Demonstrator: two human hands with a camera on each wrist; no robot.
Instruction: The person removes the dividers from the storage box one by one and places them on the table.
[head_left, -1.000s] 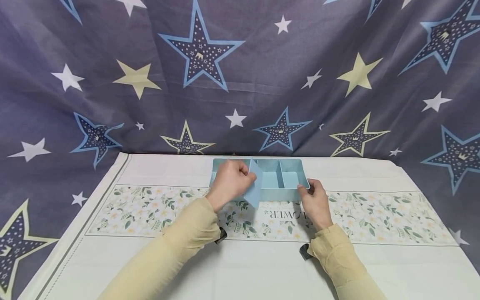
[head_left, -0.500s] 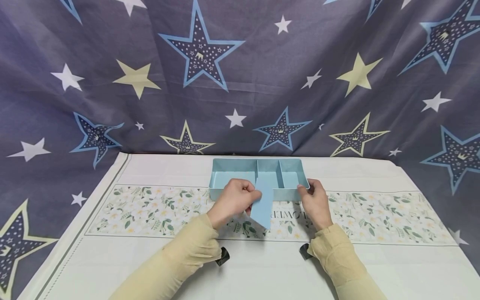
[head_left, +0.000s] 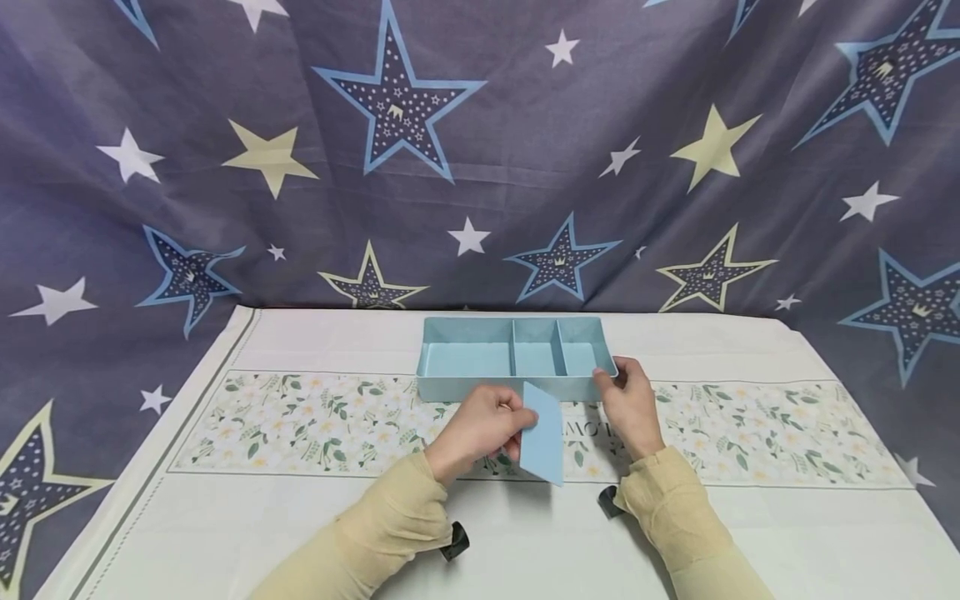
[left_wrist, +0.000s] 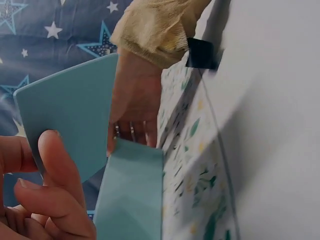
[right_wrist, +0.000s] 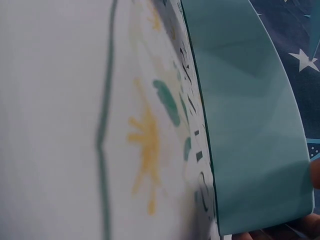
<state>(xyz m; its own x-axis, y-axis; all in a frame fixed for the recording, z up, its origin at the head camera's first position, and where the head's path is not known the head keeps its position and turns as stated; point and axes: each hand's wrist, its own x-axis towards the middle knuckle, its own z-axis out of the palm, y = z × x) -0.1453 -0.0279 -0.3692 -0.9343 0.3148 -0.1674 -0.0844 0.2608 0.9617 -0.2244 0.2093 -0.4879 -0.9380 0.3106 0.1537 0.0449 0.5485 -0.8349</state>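
A flat light-blue divider panel [head_left: 542, 433] stands nearly upright in my left hand [head_left: 483, 427], pinched between thumb and fingers just in front of the box. In the left wrist view the thumb and fingers grip one edge of the panel [left_wrist: 72, 110]. Behind it, a light-blue compartment box [head_left: 491, 389] sits on the table; two dividers split it into one wide and two narrower compartments, with nothing inside them. My right hand [head_left: 628, 404] holds the box's near right corner, thumb at the rim. In the right wrist view the box's front wall [right_wrist: 250, 120] fills the right side.
A white tablecloth [head_left: 540, 542] with a flower-printed band [head_left: 315, 425] covers the table. A dark curtain with stars [head_left: 480, 150] hangs along the back edge. Black straps [head_left: 455, 542] show at both wrists.
My left hand has lifted the panel out of the box and drawn it toward me and slightly right. My right hand has stayed at the box's corner.
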